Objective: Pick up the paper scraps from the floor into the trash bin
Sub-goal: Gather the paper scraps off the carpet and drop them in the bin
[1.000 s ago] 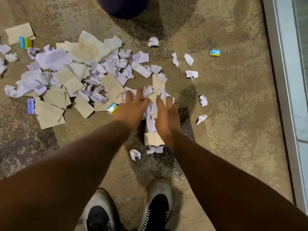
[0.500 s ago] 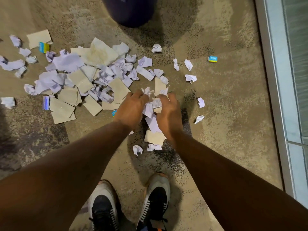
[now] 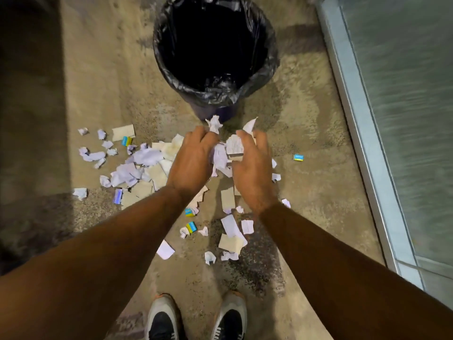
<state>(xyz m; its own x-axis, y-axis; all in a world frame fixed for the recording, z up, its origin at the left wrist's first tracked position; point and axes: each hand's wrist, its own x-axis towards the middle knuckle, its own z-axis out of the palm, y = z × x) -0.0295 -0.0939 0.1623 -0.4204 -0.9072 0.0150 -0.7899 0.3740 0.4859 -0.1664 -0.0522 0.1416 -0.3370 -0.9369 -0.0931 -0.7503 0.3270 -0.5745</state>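
Note:
My left hand (image 3: pixel 192 159) and my right hand (image 3: pixel 253 168) are raised side by side, pressing a bundle of white and beige paper scraps (image 3: pixel 226 149) between them. The bundle hangs above the floor, just short of the trash bin (image 3: pixel 266 69), which stands ahead with a black liner and a dark open mouth. Many more paper scraps (image 3: pixel 137 168) lie on the tan carpet to the left, partly hidden under my left hand. Several others (image 3: pixel 231 233) lie below my hands, near my feet.
Small blue-and-yellow cards lie among the litter, one by my feet (image 3: pixel 191 227) and one off to the right (image 3: pixel 298 157). A metal-framed glass wall (image 3: pixel 362 133) runs along the right. My two shoes (image 3: pixel 196 317) stand at the bottom edge.
Both hands closed on a clump of scraps on the floor and lifted it up toward the bin. The view tilted up, bringing the whole bin mouth into sight.

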